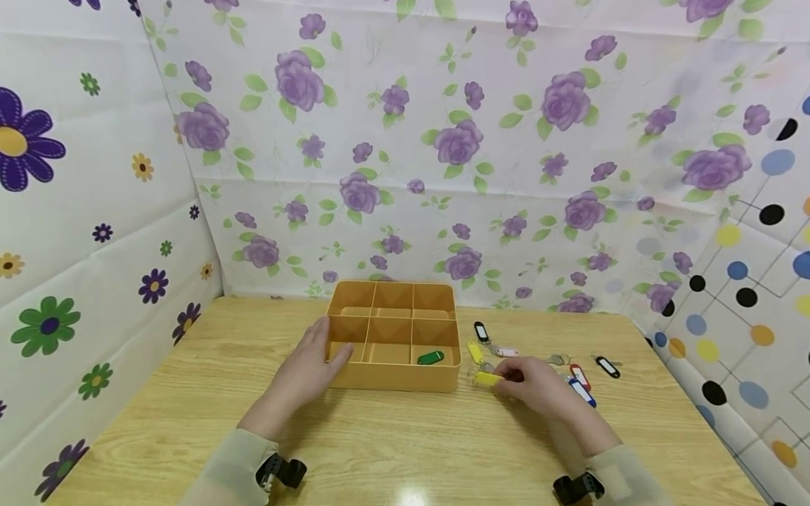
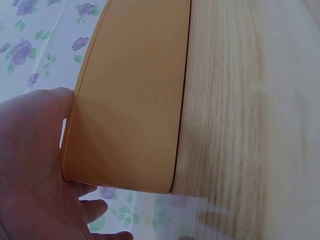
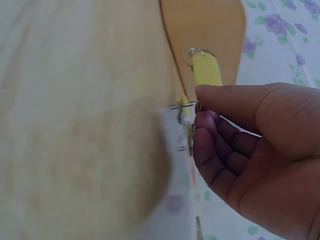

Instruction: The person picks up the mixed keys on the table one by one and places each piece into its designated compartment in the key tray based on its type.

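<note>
My left hand [image 1: 308,369] holds the front left corner of an orange compartment box [image 1: 392,377], thumb over the rim and fingers along the outer side. In the left wrist view the thumb lies at the box's edge, with fingertips showing beyond its side. To the right of the box, my right hand [image 1: 534,385] pinches a yellow key tag [image 3: 206,69] between thumb and fingers, its metal ring at the far end. A green key tag [image 1: 431,358] lies in the front right compartment. Another yellow key tag [image 1: 475,352] is on the table just beyond my right hand.
Around my right hand lie a black tag [image 1: 481,332], a pale pink tag [image 1: 507,352], a red tag [image 1: 580,377], a blue tag [image 1: 582,392] and another black tag [image 1: 607,367]. Flowered cloth [image 1: 405,211] hangs behind the wooden table [image 1: 405,436].
</note>
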